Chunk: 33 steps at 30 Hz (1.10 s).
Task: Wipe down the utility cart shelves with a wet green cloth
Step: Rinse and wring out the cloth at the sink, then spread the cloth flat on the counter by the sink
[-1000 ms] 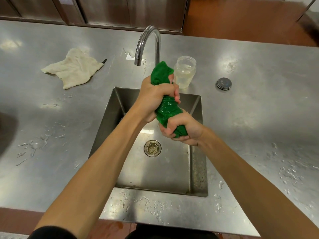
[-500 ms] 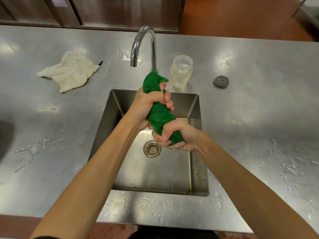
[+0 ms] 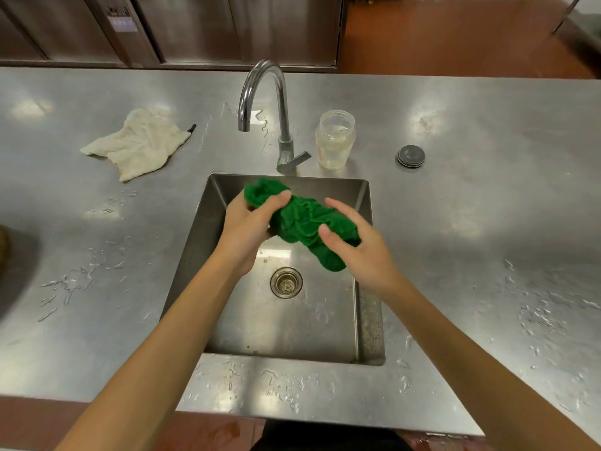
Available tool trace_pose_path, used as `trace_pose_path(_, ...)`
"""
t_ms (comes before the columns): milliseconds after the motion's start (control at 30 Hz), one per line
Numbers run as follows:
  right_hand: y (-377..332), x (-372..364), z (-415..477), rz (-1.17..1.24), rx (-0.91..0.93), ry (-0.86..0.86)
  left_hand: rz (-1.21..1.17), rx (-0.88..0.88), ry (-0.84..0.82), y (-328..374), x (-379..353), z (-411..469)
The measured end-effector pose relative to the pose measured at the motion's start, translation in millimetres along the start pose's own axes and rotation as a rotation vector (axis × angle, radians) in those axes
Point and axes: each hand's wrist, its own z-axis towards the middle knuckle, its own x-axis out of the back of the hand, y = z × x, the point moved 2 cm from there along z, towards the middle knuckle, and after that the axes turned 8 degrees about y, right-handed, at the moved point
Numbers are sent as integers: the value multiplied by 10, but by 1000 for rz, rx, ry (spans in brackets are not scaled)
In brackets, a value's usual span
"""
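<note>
Green cloth [image 3: 305,222] lower over sink [image 3: 247,323], jar [image 3: 335,141] behind

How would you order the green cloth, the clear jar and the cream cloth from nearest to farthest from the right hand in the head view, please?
1. green cloth, touching the right hand.
2. clear jar, behind, beside the faucet.
3. cream cloth, far left on the counter.

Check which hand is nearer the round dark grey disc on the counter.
Right. The right hand is over the sink's right half, nearest the round dark grey disc; the left hand grips the green cloth farther left.
</note>
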Motion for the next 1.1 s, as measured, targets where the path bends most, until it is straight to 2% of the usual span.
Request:
trace_pose_path(67,10,174,-53,59,8,77,37,-9,60,-44,-33,-80)
trace_pose_path(200,-78,656,-115,169,-138,331,172,-43,113,-158,-128,-242)
trace_pose_path(333,-146,1153,-192,234,-134,514,289,-57,30,-270,-264,-389)
trace_pose_path(433,-195,1508,-275,258,-104,588,281,-29,-34,-354,-417,-499)
trace_pose_path(600,-107,2038,-378,402,-127,605,310,19,-73,-476,-685,-593)
trace_pose_path(700,47,2307,-474,410,-178,581,325,33,-105,-555,-804,-645)
trace_pose_path(867,592,2499,-718,214,-282,529,326,74,-37,-838,-874,-694)
trace_pose_path(967,999,2516,-875,88,-348,505,339,168,0,-1115,-890,-782)
trace_pose_path(1100,1456,2552,-1094,63,-457,458,360,304,22,-1572,-821,-995)
